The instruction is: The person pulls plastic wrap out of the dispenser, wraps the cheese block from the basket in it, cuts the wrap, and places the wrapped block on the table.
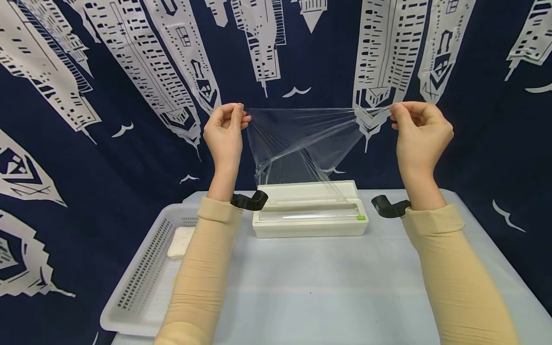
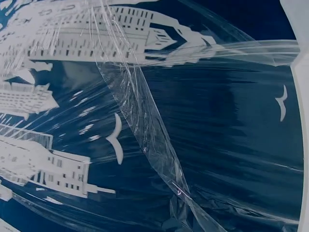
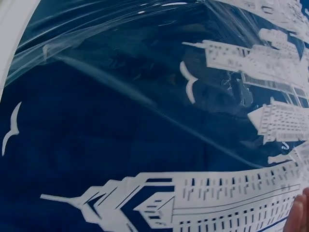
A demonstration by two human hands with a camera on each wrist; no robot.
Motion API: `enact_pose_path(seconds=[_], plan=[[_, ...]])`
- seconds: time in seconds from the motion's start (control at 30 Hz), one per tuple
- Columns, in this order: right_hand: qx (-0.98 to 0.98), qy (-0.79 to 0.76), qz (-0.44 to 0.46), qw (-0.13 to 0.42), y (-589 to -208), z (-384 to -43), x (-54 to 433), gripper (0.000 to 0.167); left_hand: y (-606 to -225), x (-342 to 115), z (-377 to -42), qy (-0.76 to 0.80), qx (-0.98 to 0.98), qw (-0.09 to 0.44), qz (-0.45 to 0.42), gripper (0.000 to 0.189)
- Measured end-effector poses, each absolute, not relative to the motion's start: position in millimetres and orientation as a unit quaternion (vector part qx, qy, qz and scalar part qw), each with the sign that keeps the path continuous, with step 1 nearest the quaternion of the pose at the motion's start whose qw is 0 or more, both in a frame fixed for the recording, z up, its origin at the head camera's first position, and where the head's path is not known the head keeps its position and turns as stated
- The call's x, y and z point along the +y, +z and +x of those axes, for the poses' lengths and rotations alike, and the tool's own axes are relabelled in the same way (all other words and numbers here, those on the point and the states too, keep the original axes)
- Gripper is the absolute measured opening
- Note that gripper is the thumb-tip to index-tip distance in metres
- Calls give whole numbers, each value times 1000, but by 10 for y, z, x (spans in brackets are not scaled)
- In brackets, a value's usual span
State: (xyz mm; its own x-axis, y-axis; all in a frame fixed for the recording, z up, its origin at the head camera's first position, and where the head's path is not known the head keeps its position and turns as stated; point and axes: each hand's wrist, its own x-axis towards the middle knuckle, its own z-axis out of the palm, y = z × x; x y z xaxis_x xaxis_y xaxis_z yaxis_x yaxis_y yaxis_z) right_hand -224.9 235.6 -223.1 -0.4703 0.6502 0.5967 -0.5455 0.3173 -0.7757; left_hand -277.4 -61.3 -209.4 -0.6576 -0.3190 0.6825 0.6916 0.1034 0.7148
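Note:
A sheet of clear plastic wrap (image 1: 302, 136) is stretched between both raised hands, with a diagonal fold across it. My left hand (image 1: 225, 134) pinches its upper left corner between thumb and fingers. At the upper right corner my right hand (image 1: 421, 132) pinches it the same way. The lower part of the film runs down into a white plastic wrap dispenser box (image 1: 310, 230), whose lid (image 1: 302, 191) is raised at the back. A small green piece (image 1: 361, 217) sits at the box's right front. In the left wrist view the creased film (image 2: 145, 116) fills the picture.
A white perforated basket (image 1: 129, 306) stands at the left of the pale table (image 1: 327, 297), partly behind my left forearm. Inside it lies a white block (image 1: 180, 242). Behind the table hangs a dark blue cloth (image 1: 310, 62) with a white building print.

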Motion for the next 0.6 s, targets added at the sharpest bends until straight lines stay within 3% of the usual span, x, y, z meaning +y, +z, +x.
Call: enact_pose_path(seconds=[0.17, 0.6], plan=[[-643, 570, -38, 510, -2150, -2221, 2309, 6, -2007, -639, -2717, -663, -618, 391, -159, 21], [-566, 695, 71, 437, -2014, -2202, 2161, 9, -1773, -746, -2576, -666, -592, 424, -159, 17]])
